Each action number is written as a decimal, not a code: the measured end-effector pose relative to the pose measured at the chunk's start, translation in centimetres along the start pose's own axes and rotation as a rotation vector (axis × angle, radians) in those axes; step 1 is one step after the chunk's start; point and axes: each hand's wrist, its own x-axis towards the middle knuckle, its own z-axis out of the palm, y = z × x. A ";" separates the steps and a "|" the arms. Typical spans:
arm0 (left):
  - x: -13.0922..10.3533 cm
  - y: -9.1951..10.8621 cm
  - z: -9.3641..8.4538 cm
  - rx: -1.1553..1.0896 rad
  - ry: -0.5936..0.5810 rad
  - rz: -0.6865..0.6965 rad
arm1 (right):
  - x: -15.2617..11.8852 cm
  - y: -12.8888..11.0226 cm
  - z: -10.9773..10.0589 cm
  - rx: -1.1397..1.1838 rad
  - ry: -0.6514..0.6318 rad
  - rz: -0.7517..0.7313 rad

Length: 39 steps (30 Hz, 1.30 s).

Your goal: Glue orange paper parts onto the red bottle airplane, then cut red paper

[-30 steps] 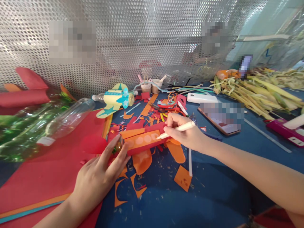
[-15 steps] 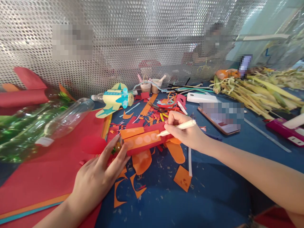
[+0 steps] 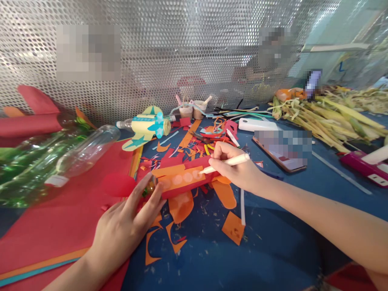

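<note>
My right hand [image 3: 228, 161] grips a white marker [image 3: 227, 162], its tip on an orange paper strip. Pale round spots run in a row along that strip [image 3: 172, 182]. The strip lies on a small bottle wrapped in red paper [image 3: 182, 190], with orange fin shapes [image 3: 223, 193] at its side. Around the bottle's left end are the fingers of my left hand [image 3: 130, 218], steadying it; part of the clear neck shows between them.
Paper scraps [image 3: 176, 155] cover the middle of the blue table. A yellow bottle rocket [image 3: 148, 125], clear bottles [image 3: 87, 149] and red card [image 3: 60, 226] lie left. A phone [image 3: 280, 153], white glue gun [image 3: 257, 124] and corn husks [image 3: 330, 117] are to the right.
The marker tip has shifted very slightly left on the orange strip. The wrapped bottle is turned a touch under my left hand; otherwise little differs.
</note>
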 end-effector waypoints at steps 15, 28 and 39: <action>0.5 0.1 -0.3 0.013 0.013 0.018 | -0.1 0.1 0.1 0.016 -0.017 -0.005; 0.5 0.0 -0.2 0.022 0.027 0.029 | -0.1 0.3 0.0 0.029 -0.036 -0.008; 0.1 -0.1 0.1 -0.002 0.029 0.005 | -0.2 0.2 0.0 0.027 -0.034 -0.008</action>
